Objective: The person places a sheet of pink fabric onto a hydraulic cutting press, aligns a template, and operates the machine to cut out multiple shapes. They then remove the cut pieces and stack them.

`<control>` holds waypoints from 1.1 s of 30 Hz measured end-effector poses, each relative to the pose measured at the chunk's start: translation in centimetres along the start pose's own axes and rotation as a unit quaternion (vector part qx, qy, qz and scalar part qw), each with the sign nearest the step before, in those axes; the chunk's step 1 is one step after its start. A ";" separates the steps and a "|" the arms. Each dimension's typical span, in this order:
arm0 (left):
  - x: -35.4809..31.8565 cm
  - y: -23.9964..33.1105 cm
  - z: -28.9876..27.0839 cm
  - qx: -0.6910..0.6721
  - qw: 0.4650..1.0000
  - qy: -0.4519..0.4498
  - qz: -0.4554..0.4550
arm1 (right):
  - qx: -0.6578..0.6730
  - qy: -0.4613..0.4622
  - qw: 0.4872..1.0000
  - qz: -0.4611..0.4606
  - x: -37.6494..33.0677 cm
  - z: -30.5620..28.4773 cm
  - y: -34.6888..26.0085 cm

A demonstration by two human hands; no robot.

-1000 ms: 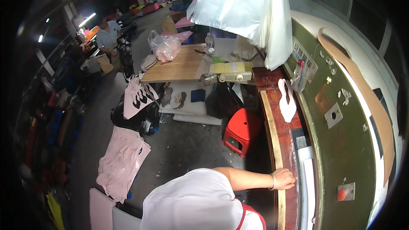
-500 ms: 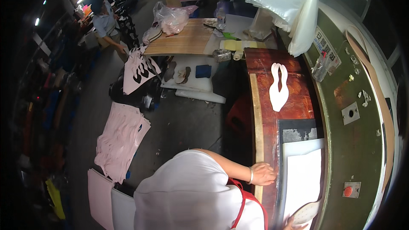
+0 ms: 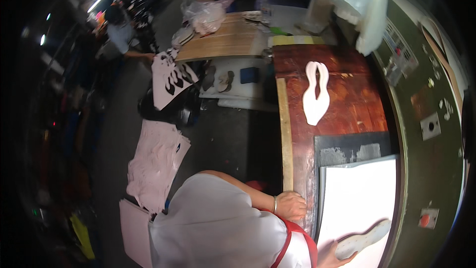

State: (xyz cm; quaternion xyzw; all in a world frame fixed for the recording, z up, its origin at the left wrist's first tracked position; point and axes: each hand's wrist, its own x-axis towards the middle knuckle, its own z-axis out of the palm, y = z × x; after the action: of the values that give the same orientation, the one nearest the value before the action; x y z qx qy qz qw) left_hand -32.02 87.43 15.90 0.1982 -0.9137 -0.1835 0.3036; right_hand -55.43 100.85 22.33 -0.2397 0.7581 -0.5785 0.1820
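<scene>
My left hand [image 3: 291, 205] rests palm down at the left edge of the red-brown work table, a bangle at its wrist. Its fingers are slightly bent, and nothing shows in them. At the lower edge, my right hand [image 3: 334, 257] grips the near end of a pale sole-shaped cutting die [image 3: 364, 239] dotted with small holes. The die lies slanted over a white sheet [image 3: 354, 193], which is on a black board [image 3: 342, 142]. Farther up the table lies a pair of white sole-shaped pieces [image 3: 316, 94], narrow ends together.
A green machine panel [image 3: 421, 168] with a red button [image 3: 425, 220] runs along the right. Clear plastic bags [image 3: 347, 0] hang above. Stacked pink sheets [image 3: 156, 164] stand at left. Beyond, a person [image 3: 120, 34] holds a pink sheet with cut-outs [image 3: 171, 79].
The view has shifted, so the table sits farther left. My right hand has brought the die farther up over the white sheet, and more of it shows. My left hand stays on the table edge.
</scene>
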 end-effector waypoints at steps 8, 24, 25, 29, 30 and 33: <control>1.0 0.6 -2.1 -0.017 0.996 -0.066 0.052 | 0.168 0.118 0.975 0.087 -1.8 -7.0 -0.5; 0.8 1.3 -4.3 0.035 0.983 -0.175 0.042 | -0.286 0.160 0.945 -0.025 -3.7 -7.1 4.2; 1.2 1.5 -4.4 0.035 0.985 -0.161 0.054 | -0.290 0.151 0.944 -0.033 -3.7 -7.3 4.9; 3.1 2.1 -2.3 0.039 0.985 -0.157 0.054 | -0.283 0.162 0.945 -0.014 -0.6 -10.2 6.0; 3.7 2.2 -1.3 0.065 0.983 -0.173 0.019 | -0.296 0.170 0.940 -0.001 1.2 -11.3 5.5; 6.6 3.2 3.1 0.008 0.994 -0.108 -0.002 | -0.186 0.414 0.888 -0.073 9.1 -18.6 1.9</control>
State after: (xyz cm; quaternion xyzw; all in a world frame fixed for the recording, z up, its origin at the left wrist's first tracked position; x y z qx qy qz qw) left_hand -39.68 87.71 18.19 0.1816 -0.9423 -0.1971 0.2007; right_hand -73.45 110.76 25.49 -0.0630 0.8386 -0.4853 -0.2392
